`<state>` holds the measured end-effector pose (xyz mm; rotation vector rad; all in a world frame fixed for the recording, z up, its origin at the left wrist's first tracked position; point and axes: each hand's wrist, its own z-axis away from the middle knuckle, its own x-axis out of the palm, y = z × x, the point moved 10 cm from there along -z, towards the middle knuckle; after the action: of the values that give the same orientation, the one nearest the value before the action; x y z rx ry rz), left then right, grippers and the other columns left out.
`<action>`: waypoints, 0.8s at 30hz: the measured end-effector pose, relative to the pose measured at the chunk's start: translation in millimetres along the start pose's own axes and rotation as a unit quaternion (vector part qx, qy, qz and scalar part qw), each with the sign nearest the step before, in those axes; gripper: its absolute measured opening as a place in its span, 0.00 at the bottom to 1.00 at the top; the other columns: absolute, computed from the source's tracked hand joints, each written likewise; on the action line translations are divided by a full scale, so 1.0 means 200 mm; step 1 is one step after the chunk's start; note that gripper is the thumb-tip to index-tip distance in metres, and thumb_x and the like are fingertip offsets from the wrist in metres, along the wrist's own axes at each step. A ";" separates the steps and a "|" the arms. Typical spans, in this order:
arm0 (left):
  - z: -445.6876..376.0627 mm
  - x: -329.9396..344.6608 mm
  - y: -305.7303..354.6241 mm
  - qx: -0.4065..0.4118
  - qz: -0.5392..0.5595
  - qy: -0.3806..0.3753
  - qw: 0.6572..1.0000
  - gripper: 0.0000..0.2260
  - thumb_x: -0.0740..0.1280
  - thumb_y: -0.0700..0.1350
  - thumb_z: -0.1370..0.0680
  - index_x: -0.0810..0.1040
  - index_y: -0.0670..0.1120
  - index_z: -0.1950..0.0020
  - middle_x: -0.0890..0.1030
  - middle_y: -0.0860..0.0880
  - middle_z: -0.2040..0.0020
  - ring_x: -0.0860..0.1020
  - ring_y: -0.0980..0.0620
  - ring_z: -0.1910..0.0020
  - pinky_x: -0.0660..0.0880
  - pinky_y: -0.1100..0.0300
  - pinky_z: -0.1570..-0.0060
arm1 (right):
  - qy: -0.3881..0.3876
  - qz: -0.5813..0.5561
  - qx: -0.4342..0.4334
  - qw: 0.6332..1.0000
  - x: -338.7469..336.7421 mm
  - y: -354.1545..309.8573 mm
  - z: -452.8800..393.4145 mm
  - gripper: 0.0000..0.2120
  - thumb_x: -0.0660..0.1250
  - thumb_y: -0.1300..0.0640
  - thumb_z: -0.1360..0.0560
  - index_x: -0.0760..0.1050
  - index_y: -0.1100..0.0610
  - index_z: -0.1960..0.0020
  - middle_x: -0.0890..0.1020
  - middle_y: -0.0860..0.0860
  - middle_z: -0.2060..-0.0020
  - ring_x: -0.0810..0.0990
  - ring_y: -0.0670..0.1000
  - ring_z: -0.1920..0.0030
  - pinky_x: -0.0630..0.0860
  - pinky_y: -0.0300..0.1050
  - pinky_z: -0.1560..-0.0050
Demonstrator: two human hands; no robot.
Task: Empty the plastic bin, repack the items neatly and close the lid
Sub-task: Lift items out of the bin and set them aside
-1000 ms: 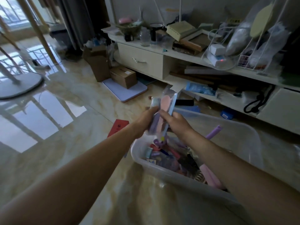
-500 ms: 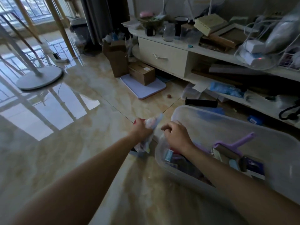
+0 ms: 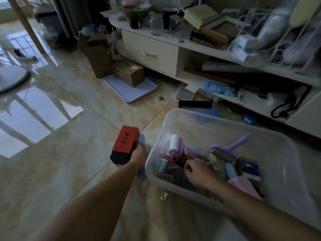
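Bin (image 3: 281,164) looks light, stiff; left hand (image 3: 139,153) grips red box (image 3: 126,144), right hand (image 3: 198,173) curls among loose, easily pinched items (image 3: 222,157).

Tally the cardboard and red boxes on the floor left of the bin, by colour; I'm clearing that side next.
Brown cardboard boxes: 2, tall open one, smaller closed one
Red box: 1, at the left hand
Total: 3
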<state>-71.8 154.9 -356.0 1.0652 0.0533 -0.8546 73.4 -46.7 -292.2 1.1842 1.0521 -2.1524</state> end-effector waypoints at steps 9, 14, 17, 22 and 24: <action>0.16 -0.10 0.45 0.144 -0.065 0.076 0.984 0.11 0.57 0.40 0.18 0.80 0.46 0.48 0.80 0.49 0.52 0.79 0.52 0.57 0.78 0.55 0.51 | 0.145 -0.038 0.056 0.987 -0.25 0.31 -0.17 0.08 0.62 0.60 0.25 0.80 0.56 0.53 0.84 0.56 0.53 0.81 0.59 0.49 0.75 0.48 0.51; 0.27 -0.16 0.68 0.234 -0.066 0.106 0.964 0.12 0.58 0.38 0.20 0.80 0.49 0.48 0.81 0.51 0.50 0.80 0.53 0.52 0.78 0.55 0.50 | 0.042 0.013 0.039 0.998 -0.19 0.33 -0.40 0.21 0.61 0.61 0.21 0.71 0.59 0.28 0.75 0.58 0.30 0.73 0.58 0.31 0.68 0.46 0.33; 0.41 -0.12 0.81 0.325 -0.113 0.126 0.930 0.13 0.59 0.35 0.21 0.81 0.48 0.50 0.80 0.52 0.52 0.78 0.54 0.53 0.75 0.61 0.53 | -0.035 0.042 0.041 0.998 -0.05 0.36 -0.44 0.19 0.61 0.58 0.22 0.72 0.57 0.32 0.77 0.59 0.33 0.76 0.59 0.34 0.73 0.49 0.38; 0.57 0.01 0.85 0.396 -0.205 0.181 0.877 0.15 0.61 0.31 0.25 0.81 0.48 0.56 0.76 0.52 0.51 0.72 0.54 0.49 0.69 0.62 0.52 | -0.040 0.098 0.025 0.994 0.02 0.37 -0.40 0.15 0.65 0.55 0.26 0.76 0.56 0.40 0.79 0.58 0.39 0.79 0.60 0.38 0.75 0.52 0.40; 0.62 0.07 0.91 0.443 -0.225 0.200 0.845 0.14 0.61 0.31 0.27 0.81 0.47 0.58 0.76 0.51 0.52 0.71 0.52 0.49 0.68 0.60 0.52 | -0.027 0.084 0.014 0.996 -0.01 0.36 -0.40 0.16 0.64 0.54 0.25 0.75 0.58 0.40 0.78 0.60 0.38 0.77 0.61 0.37 0.74 0.53 0.38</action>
<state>9.9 86.1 -162.5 2.1633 0.2899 -1.0934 163.9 -26.1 -344.8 1.1771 0.8697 -2.0627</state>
